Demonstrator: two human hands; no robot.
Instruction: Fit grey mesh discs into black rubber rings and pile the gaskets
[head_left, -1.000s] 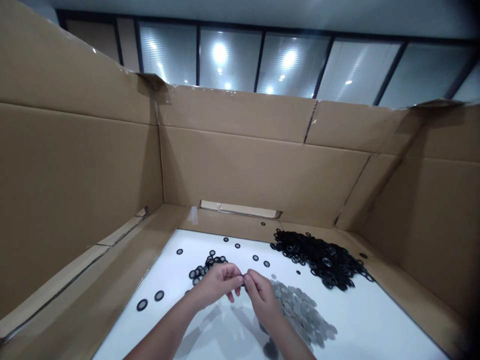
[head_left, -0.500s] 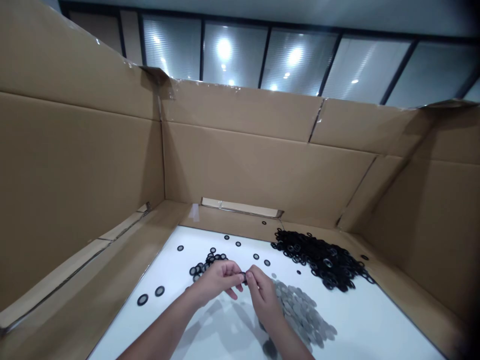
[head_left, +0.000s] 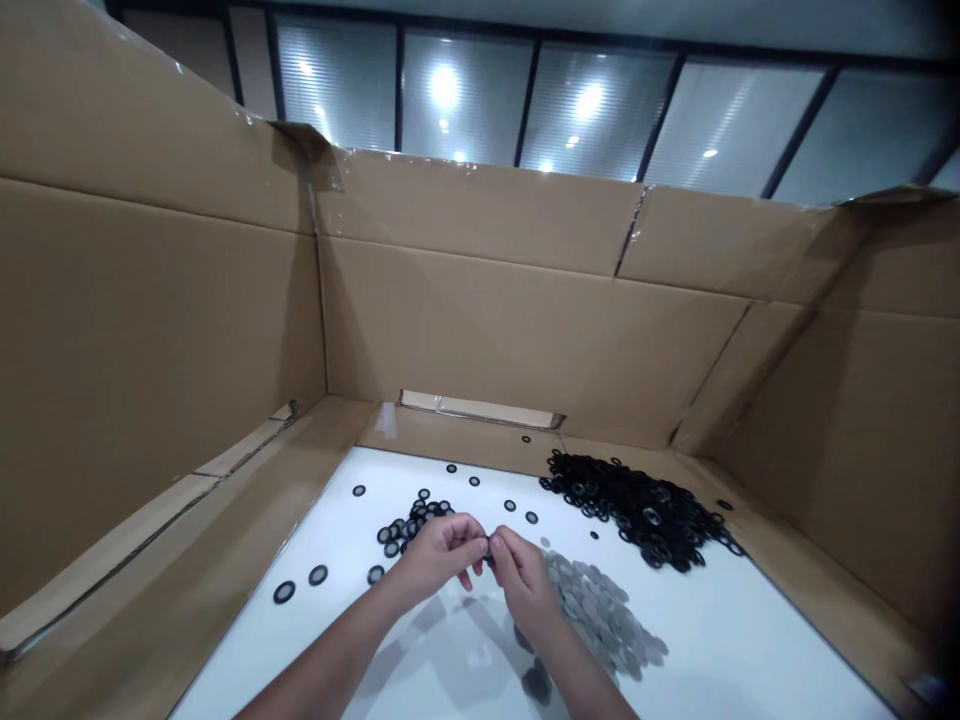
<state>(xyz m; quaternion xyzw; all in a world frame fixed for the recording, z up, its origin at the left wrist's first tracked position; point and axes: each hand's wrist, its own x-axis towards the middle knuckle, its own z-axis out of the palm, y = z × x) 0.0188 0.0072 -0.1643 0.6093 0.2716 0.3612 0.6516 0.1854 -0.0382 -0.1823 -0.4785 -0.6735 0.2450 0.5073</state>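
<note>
My left hand (head_left: pixel 439 555) and my right hand (head_left: pixel 523 583) meet fingertip to fingertip above the white surface (head_left: pixel 750 650). Both pinch one small black ring (head_left: pixel 487 549) held between them. Just right of my right hand lies a heap of flat grey discs (head_left: pixel 600 615). A big pile of black rings (head_left: pixel 637 508) lies farther back on the right. A smaller cluster of rings with grey centres (head_left: pixel 412 520) sits just beyond my left hand.
Tall cardboard walls (head_left: pixel 525 330) close in the surface at the back and on both sides. Single rings (head_left: pixel 284 591) lie scattered at the left of the surface. Behind the cardboard are glass panels with ceiling lights reflected in them.
The view has tipped a little, so the hands and piles sit slightly higher in the picture. The hands stay pinched together on the ring.
</note>
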